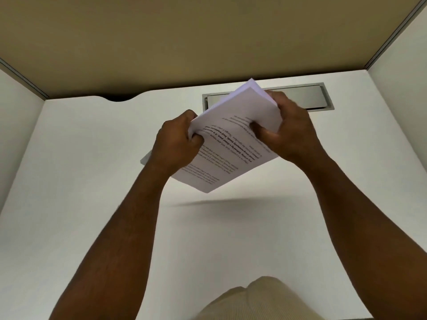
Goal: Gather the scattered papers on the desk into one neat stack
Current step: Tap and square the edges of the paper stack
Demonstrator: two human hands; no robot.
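A bundle of white printed papers [227,144] hangs tilted in the air above the white desk [92,181], casting a shadow on it. My left hand [178,144] grips the bundle's left edge, fingers curled around it. My right hand [288,132] grips the right edge, thumb pressed on the top sheet. The sheets' far corners fan out slightly, and one corner pokes out behind my left wrist. No loose paper lies on the visible desk.
A grey metal cable hatch [312,98] is set into the desk behind the papers. A dark cable notch [119,98] cuts the back edge. Tan partition walls [184,42] and white side panels enclose the desk. Beige trousers [261,299] show at the bottom.
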